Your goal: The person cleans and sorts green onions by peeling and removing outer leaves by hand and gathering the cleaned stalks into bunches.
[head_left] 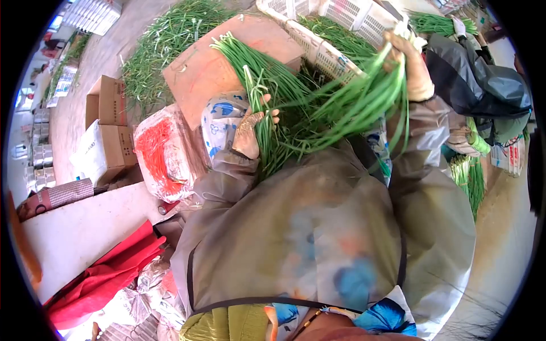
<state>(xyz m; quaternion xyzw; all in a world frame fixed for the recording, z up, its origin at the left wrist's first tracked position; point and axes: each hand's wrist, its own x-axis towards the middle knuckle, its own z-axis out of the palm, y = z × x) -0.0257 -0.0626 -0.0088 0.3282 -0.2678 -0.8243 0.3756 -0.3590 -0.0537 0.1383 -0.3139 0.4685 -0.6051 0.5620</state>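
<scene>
My right hand (414, 71), raised at the upper right, grips a bunch of garlic chives (355, 102) by the pale root ends. Their long green leaves fan down and to the left. At the left, my left hand (248, 133) has its fingers curled round a few chive stalks (263, 116), white ends pointing up. Beyond it a neat bundle of chives (250, 62) lies on a reddish-brown board (196, 68). More loose leaves hang over my lap between the two hands, against my grey translucent apron (296, 227).
White plastic crates (347, 20) with greens stand at the back. A pile of cut greens (165, 45) covers the floor beyond the board. Red ties (161, 153) lie on a wrapped package at left, near a cardboard box (111, 136). Another person's dark sleeve (475, 71) is at right.
</scene>
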